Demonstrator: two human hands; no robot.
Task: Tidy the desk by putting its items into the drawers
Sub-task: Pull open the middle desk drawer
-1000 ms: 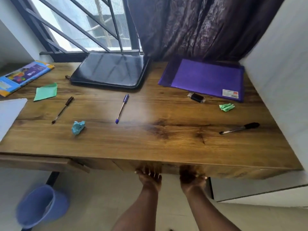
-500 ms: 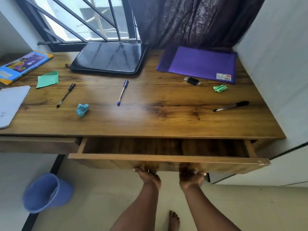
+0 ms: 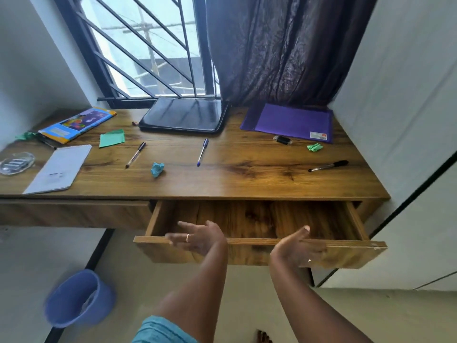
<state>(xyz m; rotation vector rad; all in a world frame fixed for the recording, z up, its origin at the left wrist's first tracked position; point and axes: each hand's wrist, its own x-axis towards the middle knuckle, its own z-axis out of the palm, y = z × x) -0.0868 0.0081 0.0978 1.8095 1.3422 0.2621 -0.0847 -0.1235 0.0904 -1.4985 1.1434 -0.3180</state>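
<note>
The right-hand drawer (image 3: 346, 253) of the wooden desk (image 3: 247, 179) stands pulled out and has nothing in it. My left hand (image 3: 197, 237) and my right hand (image 3: 295, 247) hover open at its front edge, holding nothing. On the desk lie a blue pen (image 3: 202, 152), a black pen (image 3: 135, 154) to its left, a third pen (image 3: 329, 166) at the right, a black USB stick (image 3: 282, 139), a purple folder (image 3: 291, 122), a black case (image 3: 184, 115), and crumpled blue paper (image 3: 157, 169) and green paper (image 3: 314, 147).
At the left lie a white notepad (image 3: 59, 168), a green note (image 3: 111, 138), a colourful book (image 3: 76, 123) and a clear dish (image 3: 16, 163). The left drawer (image 3: 74, 214) is shut. A blue bin (image 3: 76, 298) stands on the floor. A white wall borders the right.
The drawer slid out from shut to wide open. Both hands let go of its underside and rose, fingers spread, above its front edge. The camera moved back.
</note>
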